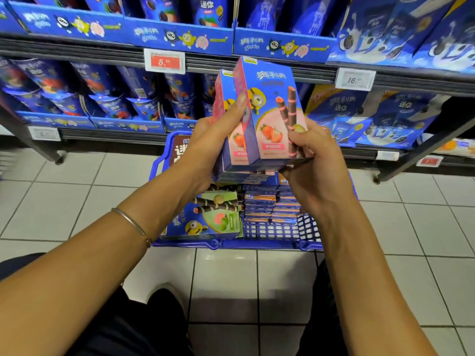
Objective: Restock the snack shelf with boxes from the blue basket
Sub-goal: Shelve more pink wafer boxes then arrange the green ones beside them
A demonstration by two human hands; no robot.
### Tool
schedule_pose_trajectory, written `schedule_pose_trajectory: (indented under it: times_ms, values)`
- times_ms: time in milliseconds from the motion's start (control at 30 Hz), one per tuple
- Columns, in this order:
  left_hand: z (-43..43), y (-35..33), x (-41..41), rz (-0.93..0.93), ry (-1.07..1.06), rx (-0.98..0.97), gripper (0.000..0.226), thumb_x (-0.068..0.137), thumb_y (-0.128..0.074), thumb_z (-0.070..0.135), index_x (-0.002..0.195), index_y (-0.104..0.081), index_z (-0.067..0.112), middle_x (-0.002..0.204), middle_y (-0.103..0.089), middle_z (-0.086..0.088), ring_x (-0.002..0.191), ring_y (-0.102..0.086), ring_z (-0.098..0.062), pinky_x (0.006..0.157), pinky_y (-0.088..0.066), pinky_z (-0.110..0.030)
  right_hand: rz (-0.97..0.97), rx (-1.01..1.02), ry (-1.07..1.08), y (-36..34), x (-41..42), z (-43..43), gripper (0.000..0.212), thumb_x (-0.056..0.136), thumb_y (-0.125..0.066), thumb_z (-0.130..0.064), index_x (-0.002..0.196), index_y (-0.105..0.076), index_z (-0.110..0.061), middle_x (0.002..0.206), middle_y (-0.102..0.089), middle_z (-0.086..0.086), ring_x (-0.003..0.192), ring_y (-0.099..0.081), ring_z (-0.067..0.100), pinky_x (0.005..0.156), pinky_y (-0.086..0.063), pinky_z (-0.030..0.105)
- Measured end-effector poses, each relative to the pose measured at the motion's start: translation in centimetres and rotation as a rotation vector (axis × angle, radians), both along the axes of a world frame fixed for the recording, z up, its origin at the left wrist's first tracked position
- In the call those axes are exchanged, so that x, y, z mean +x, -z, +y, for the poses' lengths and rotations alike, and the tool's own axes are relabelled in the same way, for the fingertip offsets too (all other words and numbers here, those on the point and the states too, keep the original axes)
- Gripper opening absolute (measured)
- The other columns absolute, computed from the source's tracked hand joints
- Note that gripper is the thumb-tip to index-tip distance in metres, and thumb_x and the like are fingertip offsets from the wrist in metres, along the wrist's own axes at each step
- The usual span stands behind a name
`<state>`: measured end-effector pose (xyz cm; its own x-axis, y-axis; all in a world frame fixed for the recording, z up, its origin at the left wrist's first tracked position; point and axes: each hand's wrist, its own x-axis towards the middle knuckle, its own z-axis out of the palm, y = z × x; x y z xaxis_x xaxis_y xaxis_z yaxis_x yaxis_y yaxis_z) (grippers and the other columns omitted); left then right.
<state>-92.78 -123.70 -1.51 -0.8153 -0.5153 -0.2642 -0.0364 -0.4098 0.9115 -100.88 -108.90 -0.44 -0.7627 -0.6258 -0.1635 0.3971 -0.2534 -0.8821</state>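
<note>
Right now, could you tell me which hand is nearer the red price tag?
Left. The left hand holds boxes below-right of the red price tag; the right hand is farther right.

Glossy printed cardboard on the boxes (272, 116); smooth moulded plastic for the blue basket (231, 244); shiny glazed tile across the floor (226, 278); dark matt metal along the shelf (205, 63); polished metal in the bracelet (128, 219).

Both hands held upright strawberry wafer boxes (272, 116) together above the blue basket (282, 231): the left hand (205, 142) gripped their left side, the right hand (316, 165) their lower right corner.
</note>
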Motion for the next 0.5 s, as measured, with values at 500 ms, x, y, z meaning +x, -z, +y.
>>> schedule_pose_trajectory:
  times_ms: [500]
  values:
    - [-5.4,1.9,-0.6,-0.172,-0.194,-0.126,0.068,0.086,-0.034,0.088,0.096,-0.071,0.032,0.121,-0.069,-0.035,0.113,-0.066,-0.058,0.101,-0.048,-0.076,-0.032,0.075,-0.188,1.6,-0.7,-6.8,0.024,0.083,-0.052,-0.016,0.103,-0.066,-0.018,0.086,-0.075,-0.002,0.078,-0.072,0.015,0.057,-0.053,0.022]
